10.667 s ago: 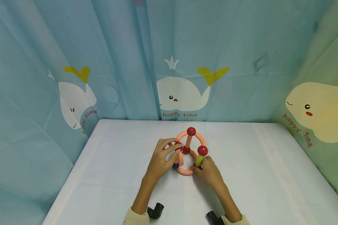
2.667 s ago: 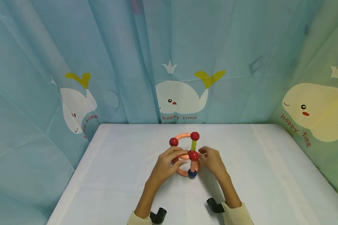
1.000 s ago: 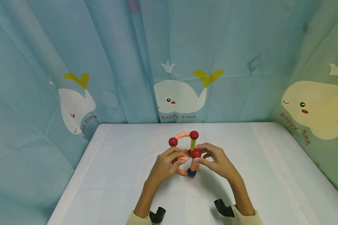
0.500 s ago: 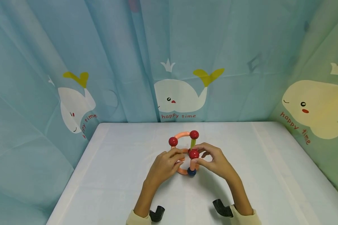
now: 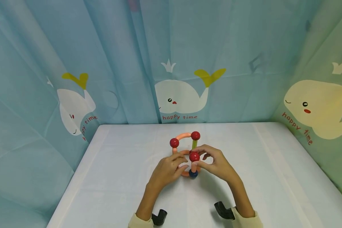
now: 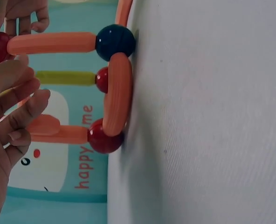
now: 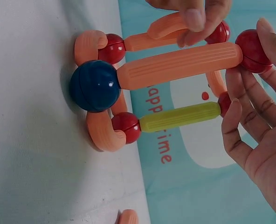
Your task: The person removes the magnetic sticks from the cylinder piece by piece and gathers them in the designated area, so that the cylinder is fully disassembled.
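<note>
A frame of ball-and-stick toy pieces stands on the white table, with curved orange sticks round its base. My right hand [image 5: 218, 163] pinches a red ball [image 5: 194, 156] between thumb and fingers. Below that ball an upright orange stick [image 7: 180, 64] runs down to a blue ball [image 5: 193, 174]. My left hand [image 5: 166, 169] pinches a short curved orange stick [image 7: 167, 26], mostly hidden by fingers in the head view. Farther back, a lime-green stick [image 5: 194, 144] carries another red ball [image 5: 195, 135]. An orange arch [image 5: 183, 136] joins it to a third red ball [image 5: 174, 142].
Blue curtains [image 5: 125, 63] with printed whales hang behind the white table [image 5: 117, 177]. Black curved pieces [image 5: 159, 217] sit at both cuffs. An orange stick end [image 7: 128, 217] shows at the right wrist view's lower edge.
Since the oldest frame, the toy frame has turned: the green stick went from front right to back right. My right hand moved from its foot to the front red ball.
</note>
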